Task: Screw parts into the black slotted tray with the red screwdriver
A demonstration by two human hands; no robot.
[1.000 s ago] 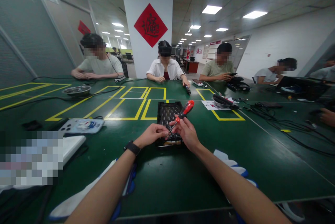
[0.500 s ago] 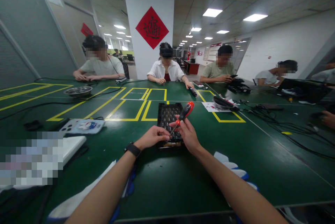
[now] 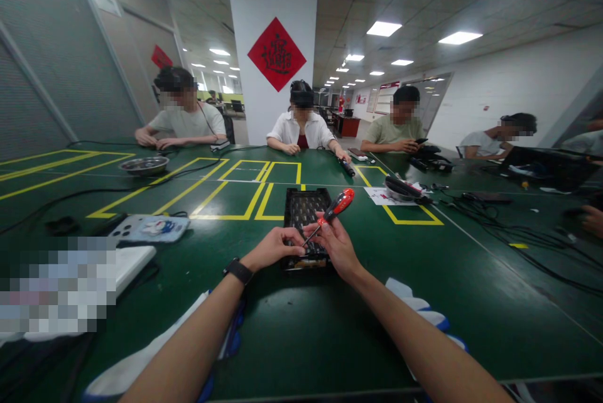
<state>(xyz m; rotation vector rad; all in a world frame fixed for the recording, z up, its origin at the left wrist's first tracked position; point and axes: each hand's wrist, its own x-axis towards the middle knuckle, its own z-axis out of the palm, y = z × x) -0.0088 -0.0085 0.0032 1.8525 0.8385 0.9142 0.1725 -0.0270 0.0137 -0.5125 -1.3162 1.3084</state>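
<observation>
A screwdriver (image 3: 340,202) with a red and black handle is in the fingers of my right hand (image 3: 340,245). It leans, handle up to the right, with its shaft slanting down toward my left fingertips. My left hand (image 3: 276,248), a dark watch on its wrist, has thumb and forefinger pinched near the screwdriver's tip; whatever lies between them is too small to make out. Under both hands is a black tray (image 3: 288,207) holding rows of small metal pieces. My hands cover part of its near half.
Work gloves (image 3: 151,343) lie under my left forearm, more gloves (image 3: 419,306) by the right. On the left are a phone in a case (image 3: 153,228) and a metal bowl (image 3: 144,166). Cables (image 3: 513,246) trail across the right. Several people sit around the green table (image 3: 301,327).
The screwdriver's handle has tipped a little lower and to the right. Both hands stay over the tray in nearly the same place. The whole view has shifted slightly.
</observation>
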